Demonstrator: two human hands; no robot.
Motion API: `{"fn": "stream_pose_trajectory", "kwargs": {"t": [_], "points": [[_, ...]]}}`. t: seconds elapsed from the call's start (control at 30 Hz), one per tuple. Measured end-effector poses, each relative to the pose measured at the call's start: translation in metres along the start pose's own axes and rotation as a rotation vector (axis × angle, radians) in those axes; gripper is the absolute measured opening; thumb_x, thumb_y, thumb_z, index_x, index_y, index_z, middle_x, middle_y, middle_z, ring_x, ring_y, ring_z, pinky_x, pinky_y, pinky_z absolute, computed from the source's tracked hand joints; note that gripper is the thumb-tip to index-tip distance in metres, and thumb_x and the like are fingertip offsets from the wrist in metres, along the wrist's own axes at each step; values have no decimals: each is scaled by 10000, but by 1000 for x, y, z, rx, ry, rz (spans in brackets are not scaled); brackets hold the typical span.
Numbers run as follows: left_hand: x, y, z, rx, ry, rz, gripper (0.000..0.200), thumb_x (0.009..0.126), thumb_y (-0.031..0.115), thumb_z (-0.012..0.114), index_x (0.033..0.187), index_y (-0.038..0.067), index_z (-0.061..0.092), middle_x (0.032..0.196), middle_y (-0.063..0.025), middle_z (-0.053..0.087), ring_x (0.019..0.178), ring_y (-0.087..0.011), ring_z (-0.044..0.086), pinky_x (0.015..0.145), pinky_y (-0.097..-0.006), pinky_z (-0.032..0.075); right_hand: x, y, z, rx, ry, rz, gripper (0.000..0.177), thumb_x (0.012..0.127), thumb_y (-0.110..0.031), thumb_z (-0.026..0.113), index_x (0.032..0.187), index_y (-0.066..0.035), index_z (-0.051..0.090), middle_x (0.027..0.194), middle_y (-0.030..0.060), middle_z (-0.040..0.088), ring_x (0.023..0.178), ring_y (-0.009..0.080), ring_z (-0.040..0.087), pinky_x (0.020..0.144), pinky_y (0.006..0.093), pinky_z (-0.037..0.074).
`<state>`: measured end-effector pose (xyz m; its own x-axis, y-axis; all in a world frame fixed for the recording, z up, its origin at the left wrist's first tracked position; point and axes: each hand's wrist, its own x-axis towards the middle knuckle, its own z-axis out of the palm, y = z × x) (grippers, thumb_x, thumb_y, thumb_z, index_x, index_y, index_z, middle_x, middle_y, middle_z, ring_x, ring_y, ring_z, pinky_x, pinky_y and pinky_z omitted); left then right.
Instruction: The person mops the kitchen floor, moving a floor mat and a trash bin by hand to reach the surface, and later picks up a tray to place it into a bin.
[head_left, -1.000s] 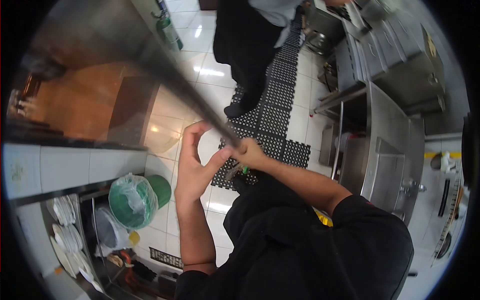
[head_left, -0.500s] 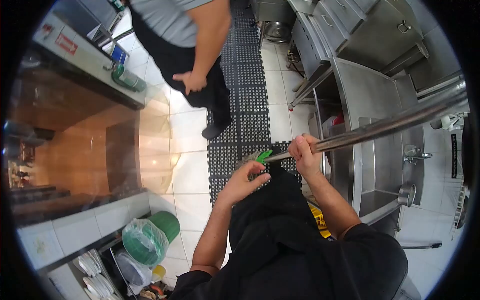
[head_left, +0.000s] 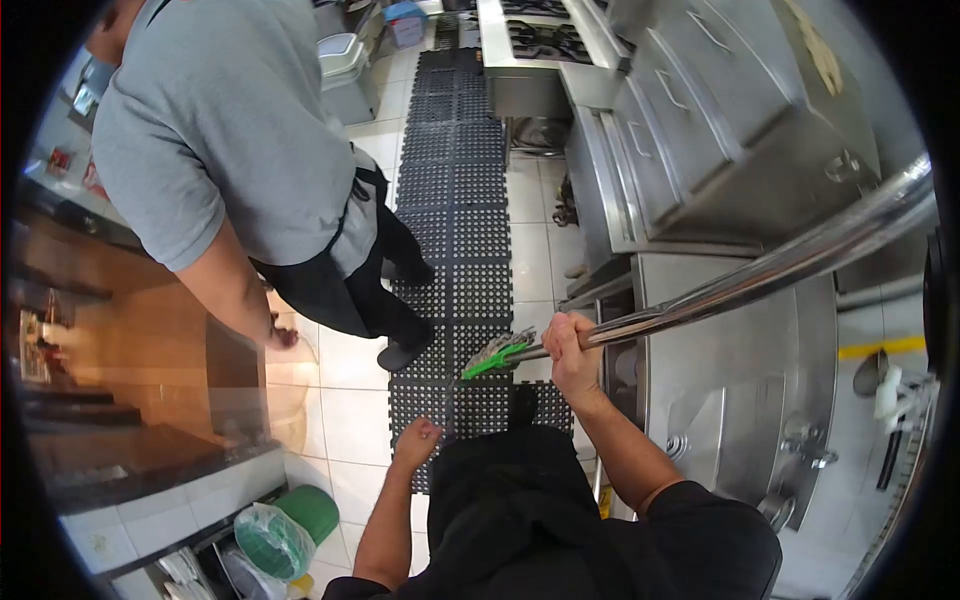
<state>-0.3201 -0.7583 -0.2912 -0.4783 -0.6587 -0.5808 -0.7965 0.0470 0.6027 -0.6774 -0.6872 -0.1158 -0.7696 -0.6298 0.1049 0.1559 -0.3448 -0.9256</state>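
Observation:
My right hand (head_left: 574, 356) is wrapped round the metal pole of a mop (head_left: 720, 290). The pole slants from the upper right down to a green mop clamp (head_left: 492, 359) with grey strands (head_left: 505, 345), over the black floor mat. My left hand (head_left: 418, 441) is apart from the mop, low over the mat's left edge. Its fingers are curled in, and nothing shows in them.
A co-worker in a grey shirt (head_left: 250, 130) and black apron stands ahead on the left. A perforated black mat (head_left: 455, 220) runs along the tiled floor. Steel drawers (head_left: 690, 120) and a sink (head_left: 700, 430) line the right. A green bin (head_left: 310, 515) stands lower left.
My left hand has come away from the mop's green clamp, moving back and left, and its fingers have curled. The co-worker appears farther left with the arm lowered. My view has shifted.

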Motion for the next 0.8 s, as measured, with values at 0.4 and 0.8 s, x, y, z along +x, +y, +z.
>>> {"fn": "stream_pose_trajectory", "kwargs": {"t": [0.4, 0.8], "points": [[-94, -204, -7, -339, -201, -952, 221, 891, 233, 654, 998, 49, 712, 815, -100, 678, 733, -211, 646, 638, -374, 517, 242, 40, 86, -54, 15, -187, 380, 1066, -130, 532, 709, -90, 409, 565, -27, 355, 490, 74, 300, 464, 272, 260], [25, -80, -99, -631, -29, -909, 285, 968, 329, 593, 1178, 136, 603, 1107, -59, 677, 1064, -248, 659, 861, -493, 506, 514, 95, 172, 65, -162, -211, 443, 1057, -152, 539, 648, -104, 377, 552, -27, 339, 480, 81, 284, 473, 284, 268]]}}
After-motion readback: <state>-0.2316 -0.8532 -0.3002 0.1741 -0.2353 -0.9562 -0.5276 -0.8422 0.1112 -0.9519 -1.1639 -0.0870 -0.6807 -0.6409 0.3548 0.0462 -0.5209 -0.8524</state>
